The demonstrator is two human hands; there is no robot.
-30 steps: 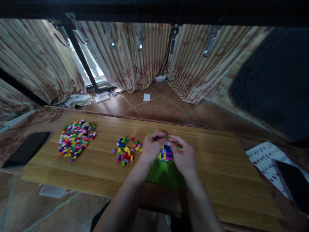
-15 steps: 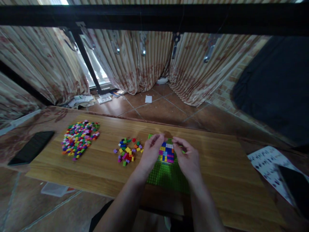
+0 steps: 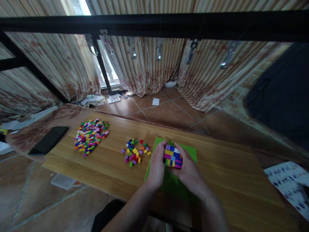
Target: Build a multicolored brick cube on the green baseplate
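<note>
A block of many-coloured toy bricks [image 3: 173, 156] is gripped between both my hands, over the green baseplate [image 3: 191, 152]. My left hand [image 3: 157, 166] presses along its left side, fingers pointing away from me. My right hand [image 3: 189, 167] closes on its right side, with some fingers curling below its near edge. Blue, yellow, white, purple and magenta bricks show on the top face. The block's underside is hidden, so I cannot tell whether it touches the baseplate.
Left of the baseplate lies a small scatter of loose bricks [image 3: 135, 153], and farther left a large pile of bricks [image 3: 90, 137]. A dark tablet [image 3: 49, 140] rests beyond the left end of the wooden board [image 3: 116, 180]. A printed sheet [image 3: 288, 183] lies at right.
My hands have closed in on the sides of the brick block, from fingertips at its far corners before. The view has swung left, shifting everything rightward.
</note>
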